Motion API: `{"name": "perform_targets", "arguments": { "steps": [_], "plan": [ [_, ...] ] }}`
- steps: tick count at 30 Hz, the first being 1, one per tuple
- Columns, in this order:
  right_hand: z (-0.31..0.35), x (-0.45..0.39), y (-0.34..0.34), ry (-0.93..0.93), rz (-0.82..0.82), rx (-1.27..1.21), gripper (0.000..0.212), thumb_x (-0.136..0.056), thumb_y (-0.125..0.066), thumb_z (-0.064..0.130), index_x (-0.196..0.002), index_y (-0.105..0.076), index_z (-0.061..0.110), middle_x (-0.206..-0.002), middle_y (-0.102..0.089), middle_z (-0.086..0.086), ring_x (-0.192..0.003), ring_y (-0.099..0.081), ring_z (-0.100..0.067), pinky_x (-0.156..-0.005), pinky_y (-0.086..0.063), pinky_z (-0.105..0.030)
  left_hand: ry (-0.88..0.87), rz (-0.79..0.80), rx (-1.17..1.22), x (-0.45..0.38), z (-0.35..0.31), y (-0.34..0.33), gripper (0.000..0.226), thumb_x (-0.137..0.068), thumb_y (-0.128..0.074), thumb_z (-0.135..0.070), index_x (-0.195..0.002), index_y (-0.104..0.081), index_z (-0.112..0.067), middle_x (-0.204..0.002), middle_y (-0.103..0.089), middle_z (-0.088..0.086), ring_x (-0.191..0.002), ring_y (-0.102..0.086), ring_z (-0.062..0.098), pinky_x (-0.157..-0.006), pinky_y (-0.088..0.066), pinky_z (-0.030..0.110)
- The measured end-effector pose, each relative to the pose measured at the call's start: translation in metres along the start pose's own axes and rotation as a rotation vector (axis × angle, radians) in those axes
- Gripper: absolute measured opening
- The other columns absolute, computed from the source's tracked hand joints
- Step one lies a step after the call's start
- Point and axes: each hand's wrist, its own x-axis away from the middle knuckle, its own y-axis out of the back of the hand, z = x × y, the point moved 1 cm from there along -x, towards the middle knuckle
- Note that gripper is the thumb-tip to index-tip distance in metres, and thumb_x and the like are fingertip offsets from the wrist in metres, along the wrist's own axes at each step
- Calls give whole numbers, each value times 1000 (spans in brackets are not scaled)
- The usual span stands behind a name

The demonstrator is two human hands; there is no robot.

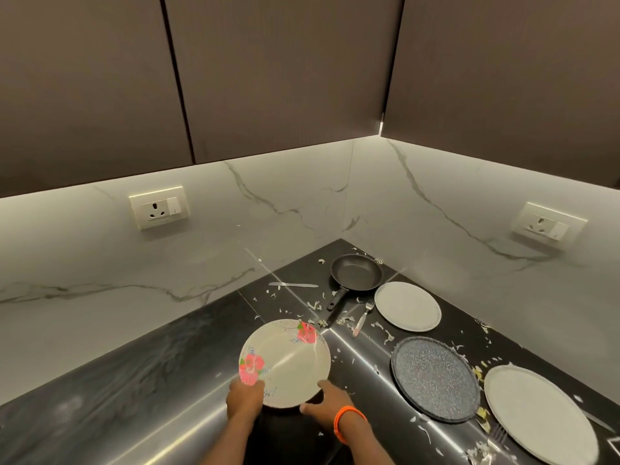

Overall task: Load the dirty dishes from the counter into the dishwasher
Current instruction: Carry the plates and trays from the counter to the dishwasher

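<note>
1. Low in the frame's centre, the left hand (244, 399) grips the near-left rim of the floral plate (285, 362), fingers curled over its edge.
2. The right hand (327, 406), with an orange wristband (345, 422), holds the plate's near-right rim, thumb on the rim.
3. Further back on the black counter (134, 380): a knife (293, 284), a frying pan (356, 272), a fork (363, 317).
4. Right of centre, 3 more plates: a pale plate (407, 306), a dark speckled plate (435, 379), and a grey plate (540, 414) at lower right, among scattered scraps.

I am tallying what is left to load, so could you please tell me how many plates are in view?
4: a floral plate held in both hands, a pale plate beside the frying pan, a dark speckled plate, and a pale plate at far right. Others may lie outside the frame.
</note>
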Motion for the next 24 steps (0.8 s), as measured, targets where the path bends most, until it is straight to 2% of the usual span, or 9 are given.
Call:
{"name": "perform_targets", "arguments": {
  "steps": [3, 5, 7, 10, 13, 16, 20, 24],
  "plan": [
    [-4, -8, 1, -16, 32, -11, 80, -81, -70, 36, -151, -36, 19, -149, -47, -6, -134, -47, -22, -110, -38, -31, 84, -21, 77, -22, 7, -9, 47, -79, -73, -24, -120, -59, -5, -102, -65, 17, -82, -64, 35, -68, -63, 43],
    [-5, -11, 3, -24, 44, -3, 82, -78, -70, 40, -150, -37, 20, -148, -48, -5, -133, -48, -21, -111, -39, -31, 145, -25, 163, -34, 9, -14, 43, -82, -75, -21, -119, -62, -3, -102, -66, 19, -80, -65, 35, -56, -61, 39],
    [-7, -14, 5, -37, 44, -2, 84, -75, -71, 44, -149, -38, 21, -149, -48, -4, -134, -48, -21, -113, -39, -32, 192, -24, 273, -25, -2, -9, 39, -82, -78, -25, -110, -65, -1, -96, -69, 19, -75, -68, 33, -50, -59, 36],
    [-12, -15, 11, -40, 22, -10, 80, -80, -71, 45, -149, -39, 18, -150, -47, -5, -136, -47, -21, -112, -38, -31, 206, 1, 379, -26, -16, 0, 14, -79, -66, -9, -90, -67, -1, -82, -70, 16, -64, -65, 26, -50, -55, 30],
    [-14, -17, 17, -45, -45, -49, 85, -85, -65, 54, -153, -31, 14, -153, -43, -8, -138, -45, -24, -113, -38, -33, 167, 7, 412, -35, -32, 15, 22, -68, -58, 1, -89, -67, 3, -71, -65, 17, -52, -54, 24, -46, -48, 26],
    [-11, -20, 21, -42, -153, -156, 86, -89, -48, 70, -154, -32, 16, -153, -43, -11, -137, -46, -26, -113, -38, -37, 120, -5, 371, -43, -47, 30, 22, -64, -57, 0, -80, -68, 9, -60, -60, 17, -47, -50, 24, -44, -43, 25],
    [-10, -23, 33, -30, -289, -304, 74, -96, -26, 69, -151, -39, 20, -151, -46, -10, -138, -44, -28, -115, -35, -43, 43, 39, 347, -26, -63, 38, 5, -69, -52, 4, -66, -56, 3, -50, -49, 11, -34, -37, 17, -39, -34, 18],
    [-20, -14, 46, -19, -393, -384, 72, -95, -23, 72, -139, -49, 22, -139, -56, -8, -125, -53, -27, -107, -42, -43, 8, 160, 356, -9, -71, 26, 9, -71, -47, 7, -68, -51, -1, -59, -45, 12, -45, -33, 15, -44, -30, 18]
  ]
}}
